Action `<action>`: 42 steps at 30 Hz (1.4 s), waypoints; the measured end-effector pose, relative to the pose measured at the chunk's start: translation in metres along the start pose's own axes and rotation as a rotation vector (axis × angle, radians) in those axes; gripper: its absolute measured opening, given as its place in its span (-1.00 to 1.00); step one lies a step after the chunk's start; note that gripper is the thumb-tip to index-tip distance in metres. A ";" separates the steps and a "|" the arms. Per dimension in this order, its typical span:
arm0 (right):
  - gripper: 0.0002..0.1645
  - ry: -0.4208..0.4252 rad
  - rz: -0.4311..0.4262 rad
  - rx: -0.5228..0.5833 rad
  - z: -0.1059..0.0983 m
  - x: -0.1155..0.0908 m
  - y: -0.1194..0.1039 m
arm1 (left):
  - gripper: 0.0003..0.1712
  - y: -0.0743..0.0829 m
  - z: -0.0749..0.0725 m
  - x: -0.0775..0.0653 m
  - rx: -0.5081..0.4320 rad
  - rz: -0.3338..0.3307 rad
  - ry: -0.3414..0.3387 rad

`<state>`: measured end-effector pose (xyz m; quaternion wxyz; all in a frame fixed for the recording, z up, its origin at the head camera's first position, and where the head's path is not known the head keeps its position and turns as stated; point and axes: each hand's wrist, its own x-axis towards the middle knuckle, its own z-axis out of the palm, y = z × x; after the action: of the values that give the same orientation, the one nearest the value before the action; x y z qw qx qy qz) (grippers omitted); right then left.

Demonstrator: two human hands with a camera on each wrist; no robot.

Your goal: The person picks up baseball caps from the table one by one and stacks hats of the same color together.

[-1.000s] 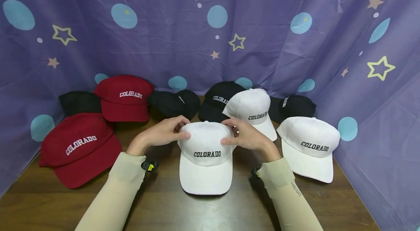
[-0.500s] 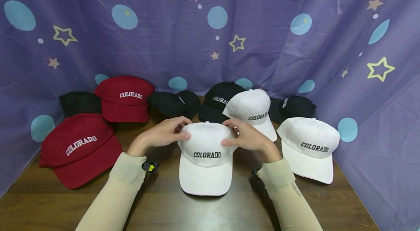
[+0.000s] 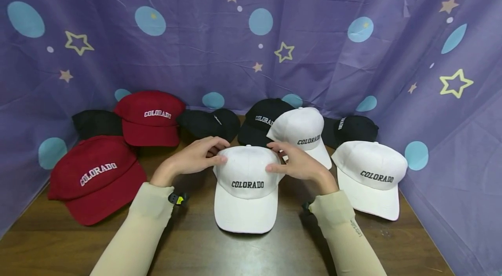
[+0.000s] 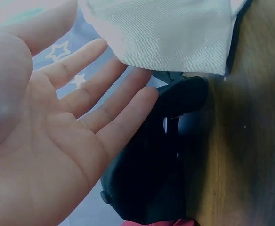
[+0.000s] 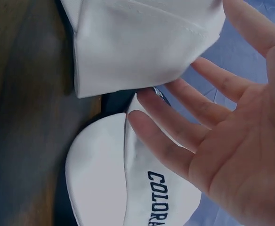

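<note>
A white baseball cap (image 3: 247,171) with dark COLORADO lettering sits upright on the table, its brim toward me. On its left side is my left hand (image 3: 196,156), thumb at the front of the crown and fingers behind. My right hand (image 3: 300,162) mirrors it on the other side. In the left wrist view the left fingers (image 4: 123,117) are spread and nearly straight beside the white cap (image 4: 170,37). The right wrist view has the right fingers (image 5: 165,141) extended the same way, fingertips close to the cap's edge (image 5: 142,56). Whether every fingertip touches the fabric is unclear.
Two red caps (image 3: 98,171) stand at the left, the second one further back. Several black caps (image 3: 211,124) line the rear by the purple curtain (image 3: 219,49). Two more white caps (image 3: 370,171) are at the right. Underneath is a brown wooden table (image 3: 188,241).
Both hands have eased very slightly outward from the white cap, the thumbs drawing a little apart. The cap stays in its place.
</note>
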<state>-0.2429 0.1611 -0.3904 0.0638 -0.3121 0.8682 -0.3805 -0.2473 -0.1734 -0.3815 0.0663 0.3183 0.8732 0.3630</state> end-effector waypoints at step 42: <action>-0.31 0.117 0.422 -0.204 -0.137 0.034 0.084 | -0.47 0.056 0.002 0.002 0.144 0.228 0.208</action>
<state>-0.3590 0.2695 -0.3482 0.0596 -0.1062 0.9503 -0.2865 -0.2194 -0.1415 -0.3444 -0.0891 0.3801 0.8574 0.3354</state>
